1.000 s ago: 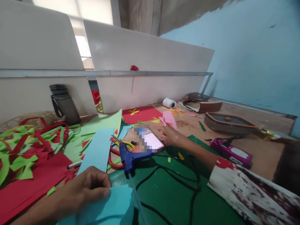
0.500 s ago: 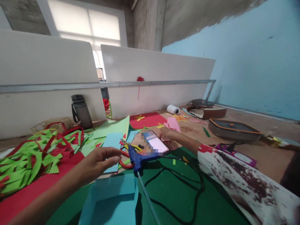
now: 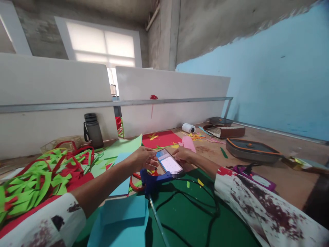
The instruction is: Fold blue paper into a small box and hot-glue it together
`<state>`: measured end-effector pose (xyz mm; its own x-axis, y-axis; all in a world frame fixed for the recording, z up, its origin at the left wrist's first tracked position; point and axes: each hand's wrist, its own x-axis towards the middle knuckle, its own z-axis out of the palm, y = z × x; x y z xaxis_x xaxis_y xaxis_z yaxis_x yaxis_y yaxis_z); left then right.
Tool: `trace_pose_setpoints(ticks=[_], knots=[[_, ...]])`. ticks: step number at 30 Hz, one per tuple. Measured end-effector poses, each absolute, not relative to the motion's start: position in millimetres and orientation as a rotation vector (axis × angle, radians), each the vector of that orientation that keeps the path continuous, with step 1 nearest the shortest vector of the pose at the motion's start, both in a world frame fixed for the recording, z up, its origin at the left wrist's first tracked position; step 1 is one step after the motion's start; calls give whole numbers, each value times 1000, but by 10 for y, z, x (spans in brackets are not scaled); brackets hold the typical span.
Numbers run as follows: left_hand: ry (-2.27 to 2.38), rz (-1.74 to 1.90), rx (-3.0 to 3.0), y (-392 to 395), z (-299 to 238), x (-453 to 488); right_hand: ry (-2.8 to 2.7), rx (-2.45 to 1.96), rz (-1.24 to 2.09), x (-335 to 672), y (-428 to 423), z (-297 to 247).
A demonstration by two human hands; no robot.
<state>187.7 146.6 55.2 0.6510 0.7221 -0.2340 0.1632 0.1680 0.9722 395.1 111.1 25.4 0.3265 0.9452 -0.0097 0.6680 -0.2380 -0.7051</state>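
Note:
A smartphone (image 3: 169, 165) with a lit screen is at the middle of the table. At its right edge, my right hand (image 3: 183, 154) is closed on it, with the fingertips partly hidden. My left hand (image 3: 143, 158) is just left of the phone, fingers bent and apart, holding nothing; I cannot tell whether it touches the phone. Just nearer to me is a blue glue gun (image 3: 155, 180) with a clear glue stick (image 3: 158, 219) coming out of its back. Red-handled scissors (image 3: 135, 187) lie beside the gun, partly covered by it and my left hand.
Green and red paper strips (image 3: 38, 175) are heaped at left, near a dark bottle (image 3: 93, 132). Folded blue paper (image 3: 123, 212) and a black cord (image 3: 216, 202) lie on green sheet (image 3: 190, 212). At right are a grey case (image 3: 253, 151) and a purple object (image 3: 262, 180).
My left hand has moved forward and right, from beside the scissors to the phone's left side. My right hand stays at the phone's right edge. The camera view has tilted upward.

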Motion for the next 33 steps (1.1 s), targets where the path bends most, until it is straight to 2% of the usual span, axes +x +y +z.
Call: trace_pose_setpoints(ticks=[11,19,33], knots=[[842,644,1258,1343,521,1859,-1076,-1650,724,3954,1100,529],[532,618,1049,1064,551,1467,-1101,-1228,737,3240,776,648],[460,829,927,779,284,591,-1013,-814,1282,2310,665,434]])
